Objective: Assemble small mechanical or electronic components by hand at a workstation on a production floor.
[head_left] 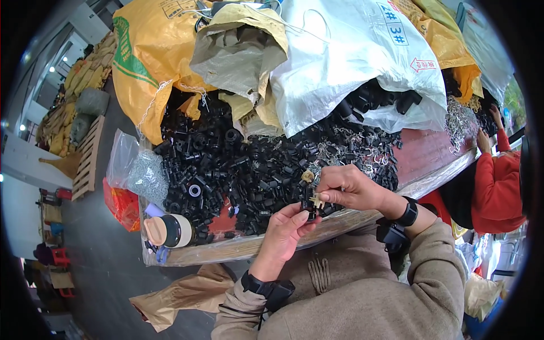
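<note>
From seven o'clock, my left hand [286, 226] grips a small black plastic part [310, 213]; at its one o'clock, my right hand [350, 190] pinches a cream, branched plastic-looking piece [318, 200]. Best brace the left, aligning gently.

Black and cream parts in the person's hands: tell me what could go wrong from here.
The cream piece pinched in the right hand is small, so it might slip. If the left hand dropped its black part, that could be hard to find among the dark pieces in the pile. The lidded cup sits near the table edge, so a bump could perhaps knock it off.
</note>
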The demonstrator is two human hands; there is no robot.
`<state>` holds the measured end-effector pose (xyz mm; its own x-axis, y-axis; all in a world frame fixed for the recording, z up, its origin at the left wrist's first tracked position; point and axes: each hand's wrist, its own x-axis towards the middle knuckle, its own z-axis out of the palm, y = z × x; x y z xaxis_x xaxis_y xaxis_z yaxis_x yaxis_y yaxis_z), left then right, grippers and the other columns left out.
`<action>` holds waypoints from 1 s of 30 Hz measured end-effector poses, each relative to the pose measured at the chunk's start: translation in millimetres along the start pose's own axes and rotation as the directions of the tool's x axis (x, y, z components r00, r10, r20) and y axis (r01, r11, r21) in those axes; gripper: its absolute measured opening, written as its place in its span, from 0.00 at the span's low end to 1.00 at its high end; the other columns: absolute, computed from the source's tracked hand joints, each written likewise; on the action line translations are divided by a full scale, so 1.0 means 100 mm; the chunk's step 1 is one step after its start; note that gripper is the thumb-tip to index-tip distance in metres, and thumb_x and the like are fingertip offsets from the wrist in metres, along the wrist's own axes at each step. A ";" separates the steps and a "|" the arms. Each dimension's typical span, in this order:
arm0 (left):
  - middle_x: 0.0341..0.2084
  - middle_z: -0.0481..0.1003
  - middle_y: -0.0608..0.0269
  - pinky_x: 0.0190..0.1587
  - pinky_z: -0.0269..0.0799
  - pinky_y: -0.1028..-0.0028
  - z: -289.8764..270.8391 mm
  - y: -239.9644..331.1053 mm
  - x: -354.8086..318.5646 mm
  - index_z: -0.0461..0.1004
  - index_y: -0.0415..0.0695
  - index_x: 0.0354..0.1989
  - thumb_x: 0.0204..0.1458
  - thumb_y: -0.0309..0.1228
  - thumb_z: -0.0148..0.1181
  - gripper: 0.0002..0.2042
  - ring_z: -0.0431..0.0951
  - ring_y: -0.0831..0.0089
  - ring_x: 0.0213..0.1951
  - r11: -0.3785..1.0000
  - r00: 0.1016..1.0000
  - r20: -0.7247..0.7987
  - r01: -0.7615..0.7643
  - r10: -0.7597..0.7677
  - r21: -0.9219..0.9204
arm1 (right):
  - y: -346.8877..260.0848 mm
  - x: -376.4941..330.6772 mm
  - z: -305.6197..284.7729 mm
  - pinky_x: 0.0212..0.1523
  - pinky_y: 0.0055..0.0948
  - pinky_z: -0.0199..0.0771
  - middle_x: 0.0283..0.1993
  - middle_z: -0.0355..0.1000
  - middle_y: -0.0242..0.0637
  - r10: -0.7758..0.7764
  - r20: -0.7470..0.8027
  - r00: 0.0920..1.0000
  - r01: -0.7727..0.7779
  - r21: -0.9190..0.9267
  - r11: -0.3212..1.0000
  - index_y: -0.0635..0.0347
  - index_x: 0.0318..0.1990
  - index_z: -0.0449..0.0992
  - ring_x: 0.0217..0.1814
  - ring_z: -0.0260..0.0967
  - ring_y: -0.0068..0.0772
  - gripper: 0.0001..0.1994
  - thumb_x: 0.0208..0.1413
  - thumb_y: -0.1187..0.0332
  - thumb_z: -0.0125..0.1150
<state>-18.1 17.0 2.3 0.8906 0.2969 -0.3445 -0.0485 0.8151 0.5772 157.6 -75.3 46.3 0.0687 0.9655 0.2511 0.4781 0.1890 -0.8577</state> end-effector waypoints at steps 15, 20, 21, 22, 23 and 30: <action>0.29 0.73 0.57 0.31 0.72 0.80 0.11 -0.03 0.08 0.69 0.36 0.37 0.46 0.31 0.56 0.13 0.75 0.69 0.30 0.988 0.990 0.037 0.134 -0.137 0.071 | 0.06 -0.11 -0.03 0.24 0.26 0.61 0.21 0.64 0.37 0.139 0.048 0.989 -0.145 0.180 0.973 0.65 0.25 0.69 0.23 0.62 0.33 0.10 0.47 0.66 0.56; 0.29 0.72 0.53 0.29 0.73 0.79 0.11 0.00 0.18 0.67 0.34 0.37 0.45 0.34 0.56 0.16 0.75 0.68 0.29 0.976 0.972 0.094 0.207 -0.213 0.069 | 0.13 -0.06 -0.15 0.23 0.26 0.59 0.20 0.63 0.37 0.124 0.146 0.981 -0.154 0.214 0.965 0.66 0.24 0.68 0.22 0.61 0.29 0.11 0.46 0.65 0.57; 0.29 0.72 0.53 0.29 0.73 0.79 0.11 0.00 0.19 0.67 0.34 0.37 0.45 0.35 0.56 0.16 0.75 0.68 0.29 0.974 0.969 0.107 0.216 -0.222 0.063 | 0.14 -0.05 -0.15 0.23 0.26 0.59 0.19 0.62 0.36 0.102 0.148 0.984 -0.128 0.182 0.975 0.65 0.25 0.68 0.22 0.60 0.28 0.11 0.46 0.64 0.57; 0.29 0.72 0.53 0.29 0.73 0.79 0.10 -0.01 0.20 0.67 0.34 0.37 0.45 0.35 0.56 0.16 0.75 0.68 0.29 0.973 0.968 0.107 0.221 -0.227 0.062 | 0.15 -0.05 -0.15 0.22 0.25 0.59 0.19 0.62 0.36 0.079 0.151 0.985 -0.102 0.149 0.984 0.65 0.26 0.68 0.22 0.60 0.27 0.12 0.46 0.64 0.58; 0.29 0.72 0.53 0.29 0.73 0.79 0.09 -0.01 0.20 0.67 0.34 0.37 0.46 0.35 0.55 0.16 0.75 0.68 0.29 0.973 0.968 0.110 0.222 -0.227 0.061 | 0.12 -0.05 -0.15 0.22 0.25 0.59 0.19 0.62 0.36 0.082 0.149 0.985 -0.105 0.150 0.983 0.65 0.26 0.68 0.22 0.60 0.27 0.12 0.46 0.64 0.58; 0.28 0.72 0.53 0.28 0.73 0.80 0.11 0.00 0.13 0.67 0.33 0.36 0.46 0.33 0.54 0.14 0.75 0.69 0.28 0.973 0.974 0.058 0.213 -0.218 0.085 | 0.00 -0.20 -0.05 0.22 0.22 0.57 0.19 0.59 0.31 0.328 0.034 0.944 -0.330 0.094 0.939 0.62 0.30 0.67 0.22 0.58 0.19 0.12 0.45 0.64 0.59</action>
<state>-0.9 15.0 5.9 0.9045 0.0826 -0.4184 0.1809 0.8142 0.5517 160.9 -95.1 43.8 0.1919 0.9796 -0.0595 0.3445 -0.1240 -0.9305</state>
